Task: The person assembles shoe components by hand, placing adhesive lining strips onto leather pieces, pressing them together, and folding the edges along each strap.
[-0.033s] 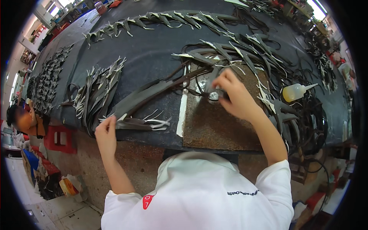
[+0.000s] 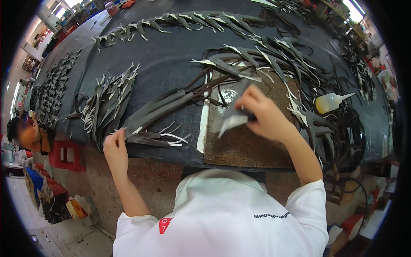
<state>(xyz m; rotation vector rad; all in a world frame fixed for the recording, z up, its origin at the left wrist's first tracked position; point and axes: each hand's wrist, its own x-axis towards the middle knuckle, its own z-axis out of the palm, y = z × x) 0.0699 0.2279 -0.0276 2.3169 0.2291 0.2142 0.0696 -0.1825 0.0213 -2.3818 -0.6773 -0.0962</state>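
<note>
One squeeze bottle (image 2: 328, 103): see-through, with a pale pointed spout aimed to the right; yellow liquid fills its lower left part; it is just beside the right edge of the board, and I cannot tell whether it stands or lies.
Jar (image 2: 111, 8): small and reddish, at the far left corner of the worktop (image 2: 162, 60); its contents are too small to make out.
Left hand (image 2: 116, 144): grip narrow, thumb and fingers pinched on the near end of the long strips (image 2: 160, 110), close to the worktop's front edge.
Long strips: dark grey, running from the left hand up and right toward the board.
Short strips (image 2: 150, 139): dark with white split ends, next to the left hand, ends pointing right.
Right hand (image 2: 266, 115): grip closed on a dark piece (image 2: 234, 122) with a pale end, over the board; both are blurred.
Board (image 2: 252, 147): brown and stained, with a white band along its left side.
Bundle (image 2: 112, 98): many dark strips with whitish ends, heaped left of the long strips.
Far row (image 2: 175, 19): dark strips with white tips, laid overlapping across the back.
Cords (image 2: 357, 132): dark loops, right of the bottle.
Stool (image 2: 68, 156): red, on the floor at left, near another person (image 2: 45, 139).
</note>
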